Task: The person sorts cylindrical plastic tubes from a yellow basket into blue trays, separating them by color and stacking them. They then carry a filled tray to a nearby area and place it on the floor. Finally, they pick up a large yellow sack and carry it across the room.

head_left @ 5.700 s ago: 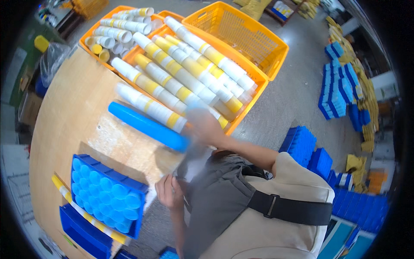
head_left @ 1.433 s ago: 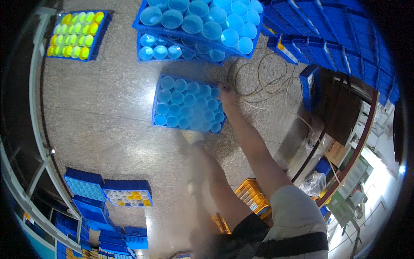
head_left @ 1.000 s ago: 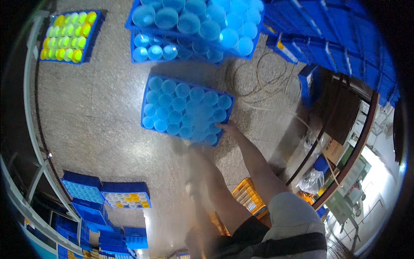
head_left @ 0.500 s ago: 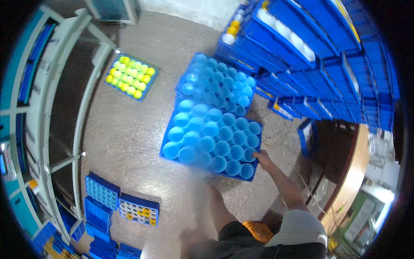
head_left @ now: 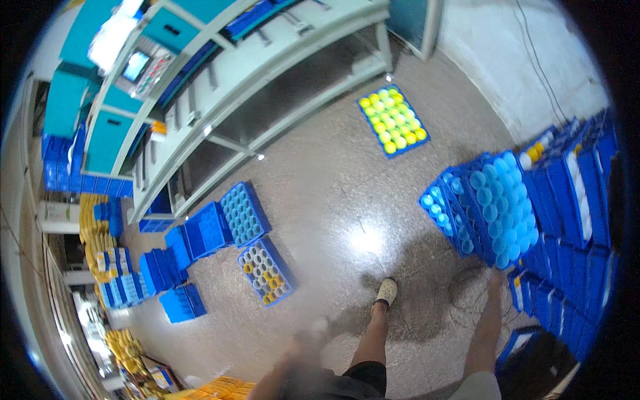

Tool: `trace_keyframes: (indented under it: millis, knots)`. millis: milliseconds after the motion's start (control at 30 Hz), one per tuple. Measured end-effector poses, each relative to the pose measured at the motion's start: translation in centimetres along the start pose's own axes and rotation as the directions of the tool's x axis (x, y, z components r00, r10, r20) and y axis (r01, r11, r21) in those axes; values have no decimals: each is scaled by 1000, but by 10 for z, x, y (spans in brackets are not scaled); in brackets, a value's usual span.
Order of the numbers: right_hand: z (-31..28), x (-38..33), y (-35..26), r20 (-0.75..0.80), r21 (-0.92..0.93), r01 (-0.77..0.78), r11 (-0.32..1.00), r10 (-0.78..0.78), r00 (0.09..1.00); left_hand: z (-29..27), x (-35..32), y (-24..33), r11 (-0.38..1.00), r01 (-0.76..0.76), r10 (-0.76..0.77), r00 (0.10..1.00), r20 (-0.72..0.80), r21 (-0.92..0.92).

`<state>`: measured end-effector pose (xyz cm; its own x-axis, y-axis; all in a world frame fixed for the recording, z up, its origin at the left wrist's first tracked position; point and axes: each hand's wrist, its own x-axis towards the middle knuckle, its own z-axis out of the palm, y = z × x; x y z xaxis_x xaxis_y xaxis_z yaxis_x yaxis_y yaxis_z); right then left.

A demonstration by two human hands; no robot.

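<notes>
At the right, a blue crate full of round light blue cups sits tilted beside another crate of the same kind. My right hand reaches to the near corner of the tilted crate and grips its edge; the fingers are mostly hidden there. My left hand is low in the middle, away from any crate, and smeared by motion, so its fingers cannot be made out.
A crate of yellow-green cups lies on the floor ahead. Crates with light blue and white-and-orange cups lie at left, near stacked blue crates. A long bench runs behind; tall crate stacks stand at right.
My view has swung left, so the crates have shifted to the right. My right hand stays at the crate's corner. My left hand remains blurred and away from the crates.
</notes>
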<state>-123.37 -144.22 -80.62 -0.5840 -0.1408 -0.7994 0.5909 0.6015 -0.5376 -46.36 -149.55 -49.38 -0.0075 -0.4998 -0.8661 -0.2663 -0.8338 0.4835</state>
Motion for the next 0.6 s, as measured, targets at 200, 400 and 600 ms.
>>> trace_keyframes:
  millis: [200,400,600]
  knots:
    - [129,-172,178,308,-533,54,844,134,942,-13,-42,15,923,50,-14,995,-97,381]
    - [246,-430,264,679,-733,635,246,321,660,-92,-27,-42,928,-71,123,985,-121,367]
    - [277,-520,202,556,-830,535,157,298,775,-245,-2,-168,971,-237,228,911,-343,18]
